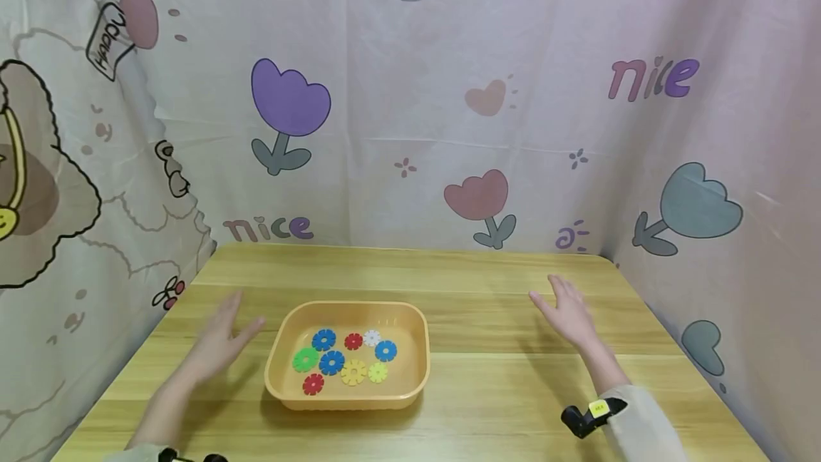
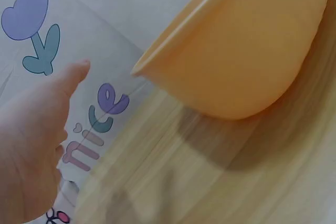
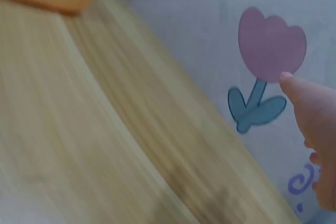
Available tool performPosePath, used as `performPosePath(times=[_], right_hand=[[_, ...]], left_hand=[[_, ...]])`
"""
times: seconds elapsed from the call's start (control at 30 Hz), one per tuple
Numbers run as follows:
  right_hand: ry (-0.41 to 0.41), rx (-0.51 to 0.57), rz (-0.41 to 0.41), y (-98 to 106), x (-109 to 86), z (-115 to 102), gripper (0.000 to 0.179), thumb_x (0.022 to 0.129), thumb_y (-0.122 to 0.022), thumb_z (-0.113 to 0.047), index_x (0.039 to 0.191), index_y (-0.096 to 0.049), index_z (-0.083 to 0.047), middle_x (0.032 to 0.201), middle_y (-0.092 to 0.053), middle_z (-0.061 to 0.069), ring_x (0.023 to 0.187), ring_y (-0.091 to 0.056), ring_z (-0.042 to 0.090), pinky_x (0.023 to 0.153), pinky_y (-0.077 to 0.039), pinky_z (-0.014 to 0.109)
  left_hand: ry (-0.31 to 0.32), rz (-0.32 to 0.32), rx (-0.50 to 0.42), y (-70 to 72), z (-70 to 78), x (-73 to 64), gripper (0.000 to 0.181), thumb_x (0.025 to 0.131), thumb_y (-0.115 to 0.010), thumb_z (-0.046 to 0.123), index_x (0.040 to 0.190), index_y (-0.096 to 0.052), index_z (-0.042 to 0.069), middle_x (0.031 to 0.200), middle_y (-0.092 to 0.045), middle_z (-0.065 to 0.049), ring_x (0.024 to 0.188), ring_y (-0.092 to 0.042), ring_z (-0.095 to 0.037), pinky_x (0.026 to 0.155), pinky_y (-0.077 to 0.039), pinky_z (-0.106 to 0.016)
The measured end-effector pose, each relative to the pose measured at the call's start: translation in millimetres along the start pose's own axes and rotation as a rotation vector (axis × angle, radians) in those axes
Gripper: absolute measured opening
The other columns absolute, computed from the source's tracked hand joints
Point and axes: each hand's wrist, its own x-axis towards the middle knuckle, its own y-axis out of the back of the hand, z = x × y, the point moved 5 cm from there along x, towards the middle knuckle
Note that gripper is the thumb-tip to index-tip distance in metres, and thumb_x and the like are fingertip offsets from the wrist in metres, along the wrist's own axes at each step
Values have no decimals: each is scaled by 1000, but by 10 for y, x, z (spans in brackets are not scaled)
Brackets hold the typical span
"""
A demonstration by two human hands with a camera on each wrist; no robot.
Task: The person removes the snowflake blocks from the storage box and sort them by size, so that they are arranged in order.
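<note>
A shallow orange-yellow plastic basket (image 1: pixel 347 403) stands on the wooden table, left of the middle. Inside lie several flat notched plastic discs: a green disc (image 1: pixel 306 359), a blue disc (image 1: pixel 386 351), a red disc (image 1: pixel 313 384), a white disc (image 1: pixel 371 337) and yellow ones. To the left of the basket, my left hand (image 1: pixel 214 348) is held over the table, fingers extended and thumb spread, holding nothing. My right hand (image 1: pixel 569 314) hovers well to the basket's right, also with fingers extended and nothing in it. Both wrist views show a thumb apart from the basket.
The wooden table (image 1: pixel 487 405) reaches back to a printed curtain (image 1: pixel 410 91) with flowers and lettering. More of this cloth hangs along the left and right sides. A black wrist strap (image 1: pixel 590 416) with a yellow label sits at the right sleeve.
</note>
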Motion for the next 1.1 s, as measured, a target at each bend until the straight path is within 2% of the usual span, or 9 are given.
performPosePath(times=[0.1, 0.17, 0.3, 0.47, 0.63, 0.73, 0.87, 1.1], right_hand=[[-2, 131, 15, -13, -19, -74, 71, 96, -45, -41, 140, -26, 11, 141, -24, 34, 128, -20, 49, 105, -16, 60], [-18, 227, 8, -33, -35, -126, 68, 96, -47, -38, 139, -28, 11, 141, -27, 33, 127, -25, 48, 105, -22, 57], [-76, 393, -21, -79, -69, -236, 67, 95, -52, -38, 140, -30, 7, 139, -35, 28, 124, -36, 42, 101, -33, 53], [-95, 544, -48, -155, -73, -439, 64, 92, -58, -33, 139, -35, 2, 134, -45, 24, 121, -44, 37, 100, -37, 48], [-42, 618, -71, -262, -50, -757, 51, 91, -60, -17, 133, -43, 4, 121, -55, 22, 113, -51, 34, 97, -42, 44], [9, 662, -98, -341, -28, -979, 48, 89, -62, -11, 130, -45, 6, 112, -59, 20, 106, -56, 32, 93, -45, 40], [73, 703, -161, -475, 1, -1259, 46, 88, -64, -9, 128, -48, 7, 106, -62, 17, 99, -59, 28, 88, -48, 36], [193, 688, -275, -695, -10, -1746, 46, 87, -65, -11, 126, -49, 8, 103, -63, 16, 96, -60, 28, 86, -50, 36]], left_hand=[[49, -33, -144, -56, 62, -99, 82, 97, -46, 36, 143, 4, -10, 144, 1, -38, 128, -4, -57, 100, -8, -69], [85, -46, -205, -91, 97, -170, 82, 98, -46, 34, 143, 6, -9, 145, 1, -37, 127, -6, -57, 100, -10, -68], [125, -52, -303, -169, 165, -293, 79, 98, -46, 31, 143, 3, -11, 145, -5, -37, 126, -12, -57, 101, -17, -64], [152, -59, -384, -308, 217, -407, 75, 98, -48, 24, 143, 0, -12, 145, -9, -35, 127, -19, -54, 101, -24, -56], [161, -68, -412, -429, 225, -467, 75, 96, -52, 21, 143, -4, -12, 145, -11, -34, 129, -20, -50, 102, -25, -47], [152, -72, -448, -475, 219, -466, 75, 95, -54, 19, 143, -5, -12, 146, -12, -33, 130, -19, -47, 100, -30, -28], [148, -79, -494, -522, 199, -450, 75, 94, -55, 19, 143, -6, -12, 148, -11, -30, 132, -18, -44, 91, -25, -7], [173, -97, -501, -572, 192, -426, 77, 93, -57, 21, 144, -8, -11, 148, -9, -30, 133, -14, -43, 90, -21, -4]])
